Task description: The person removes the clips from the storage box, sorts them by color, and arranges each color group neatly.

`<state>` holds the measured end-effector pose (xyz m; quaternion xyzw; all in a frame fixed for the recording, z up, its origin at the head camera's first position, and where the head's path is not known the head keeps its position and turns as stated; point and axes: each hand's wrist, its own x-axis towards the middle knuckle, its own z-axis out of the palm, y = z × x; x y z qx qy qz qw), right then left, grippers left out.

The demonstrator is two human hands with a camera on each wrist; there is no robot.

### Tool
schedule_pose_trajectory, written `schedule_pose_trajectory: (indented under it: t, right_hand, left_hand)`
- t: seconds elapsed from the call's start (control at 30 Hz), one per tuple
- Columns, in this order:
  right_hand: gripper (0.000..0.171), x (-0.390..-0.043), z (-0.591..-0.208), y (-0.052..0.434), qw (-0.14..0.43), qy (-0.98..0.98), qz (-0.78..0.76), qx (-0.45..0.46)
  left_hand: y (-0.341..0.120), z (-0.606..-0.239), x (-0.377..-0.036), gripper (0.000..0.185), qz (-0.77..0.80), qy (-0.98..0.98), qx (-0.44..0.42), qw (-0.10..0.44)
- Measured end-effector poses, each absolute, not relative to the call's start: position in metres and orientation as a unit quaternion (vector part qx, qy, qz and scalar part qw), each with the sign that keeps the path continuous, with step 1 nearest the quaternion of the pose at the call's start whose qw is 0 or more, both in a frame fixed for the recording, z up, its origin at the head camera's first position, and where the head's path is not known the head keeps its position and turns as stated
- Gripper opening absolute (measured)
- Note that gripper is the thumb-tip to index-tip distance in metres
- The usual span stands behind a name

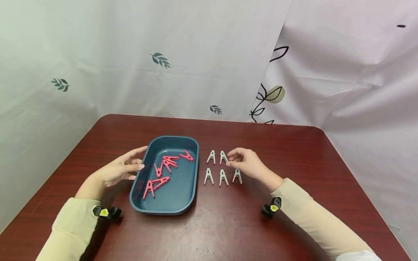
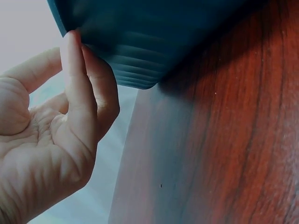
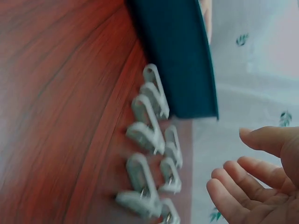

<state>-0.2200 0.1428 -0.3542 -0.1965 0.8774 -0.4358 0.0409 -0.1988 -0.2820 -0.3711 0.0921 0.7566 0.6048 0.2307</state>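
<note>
Left hand (image 1: 118, 168), uncurled, touches the tray (image 1: 177, 194); empty right hand (image 1: 247, 163), apparently arranging white clips (image 1: 222, 173), likely needs a pinch next.

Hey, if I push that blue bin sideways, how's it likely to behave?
The blue bin should probably slide rather than tip, being broad and low on the table. It looks like stiff plastic, given its smooth, even rim, so it likely won't flex much. The pink clips inside lie loose, so they may shift.
</note>
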Motion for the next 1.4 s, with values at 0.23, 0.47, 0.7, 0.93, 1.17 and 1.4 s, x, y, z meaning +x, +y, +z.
schedule_pose_trajectory:
  t: [0.23,0.47,0.7,0.93,1.17,1.4]
  right_hand:
    - [0.022,-0.208,-0.352,0.113,-0.004,0.85,-0.474,-0.23]
    - [0.026,-0.197,-0.36,0.087,-0.024,0.816,-0.494,-0.298]
    - [0.029,-0.192,-0.361,0.063,-0.027,0.812,-0.462,-0.356]
    - [0.03,-0.19,-0.362,0.043,-0.017,0.806,-0.432,-0.405]
    - [0.033,-0.188,-0.364,0.027,0.007,0.803,-0.413,-0.43]
    - [0.036,-0.191,-0.359,0.009,0.056,0.82,-0.367,-0.436]
  left_hand:
    - [-0.28,-0.372,-0.199,0.073,0.605,0.758,0.09,0.228]
    - [-0.281,-0.372,-0.198,0.073,0.607,0.757,0.084,0.225]
    - [-0.28,-0.372,-0.198,0.073,0.604,0.76,0.083,0.223]
    - [-0.28,-0.372,-0.198,0.074,0.599,0.765,0.082,0.221]
    - [-0.28,-0.372,-0.198,0.073,0.602,0.762,0.085,0.222]
    - [-0.28,-0.372,-0.198,0.073,0.601,0.763,0.08,0.223]
